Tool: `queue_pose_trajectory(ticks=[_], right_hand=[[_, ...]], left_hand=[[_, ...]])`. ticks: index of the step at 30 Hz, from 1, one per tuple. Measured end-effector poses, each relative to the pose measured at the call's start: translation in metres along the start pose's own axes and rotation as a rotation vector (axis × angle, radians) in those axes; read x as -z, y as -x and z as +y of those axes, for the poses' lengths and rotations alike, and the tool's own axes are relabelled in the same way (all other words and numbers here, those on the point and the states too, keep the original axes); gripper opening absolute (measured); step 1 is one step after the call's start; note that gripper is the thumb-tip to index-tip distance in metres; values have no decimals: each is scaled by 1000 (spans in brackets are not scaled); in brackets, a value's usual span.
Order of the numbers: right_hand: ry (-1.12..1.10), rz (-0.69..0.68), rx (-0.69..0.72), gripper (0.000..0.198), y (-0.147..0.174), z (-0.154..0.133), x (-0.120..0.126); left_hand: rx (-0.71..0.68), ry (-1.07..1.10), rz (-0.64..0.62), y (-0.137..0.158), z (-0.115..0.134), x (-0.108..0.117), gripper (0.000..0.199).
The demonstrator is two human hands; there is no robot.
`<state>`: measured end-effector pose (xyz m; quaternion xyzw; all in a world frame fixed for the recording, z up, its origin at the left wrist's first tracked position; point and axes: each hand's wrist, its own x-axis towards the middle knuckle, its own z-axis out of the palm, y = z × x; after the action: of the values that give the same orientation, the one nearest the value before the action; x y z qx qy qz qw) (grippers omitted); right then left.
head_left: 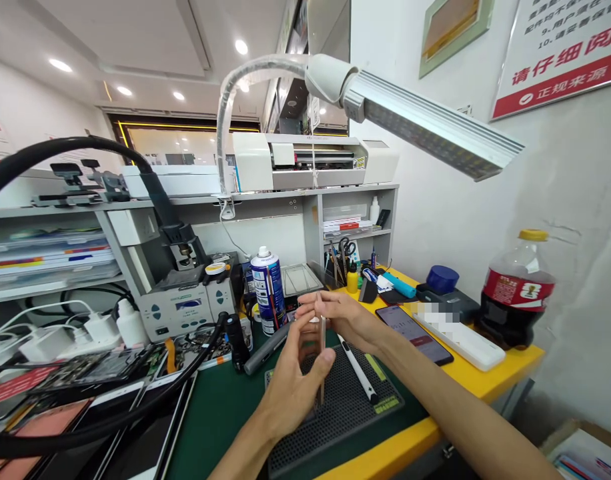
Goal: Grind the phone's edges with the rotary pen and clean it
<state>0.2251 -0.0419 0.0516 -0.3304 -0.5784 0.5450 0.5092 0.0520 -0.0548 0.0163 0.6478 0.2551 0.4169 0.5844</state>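
Note:
A thin, flat smartphone (322,330) with a gold-toned edge stands on end between my hands, seen almost edge-on. My left hand (290,383) is closed around its left side, fingers behind and thumb near the front edge. From the right, my right hand (358,319) holds its upper part, with the fingertips at the top. The phone's two faces are mostly hidden from me. Below lies a black perforated mat (330,433), and on it a white pen-like tool (357,370) with a dark end rests just right of the phone.
A blue spray can (268,293) and a black flashlight (237,343) stand behind on the left. Phone parts and a soldering station (180,308) fill the left side. Another phone (410,333), a white power bank (460,340) and a cola bottle (516,293) sit right. A lamp (425,120) hangs overhead.

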Motion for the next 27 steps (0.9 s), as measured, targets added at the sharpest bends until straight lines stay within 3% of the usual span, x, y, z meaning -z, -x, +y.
queue_pose_trajectory(ticks=[6, 9, 16, 24, 27], right_hand=[[81, -192, -6, 53, 10, -17, 6], [113, -241, 28, 46, 12, -20, 9], [148, -216, 108, 32, 14, -20, 5], [134, -199, 113, 38, 12, -16, 1], [137, -190, 115, 47, 12, -13, 0]], left_hand=[[-127, -99, -39, 2, 10, 4, 75], [-175, -214, -77, 3, 11, 3, 75], [-177, -381, -156, 6, 11, 10, 73], [-215, -441, -113, 6, 14, 6, 76], [-254, -519, -163, 6, 9, 9, 81]])
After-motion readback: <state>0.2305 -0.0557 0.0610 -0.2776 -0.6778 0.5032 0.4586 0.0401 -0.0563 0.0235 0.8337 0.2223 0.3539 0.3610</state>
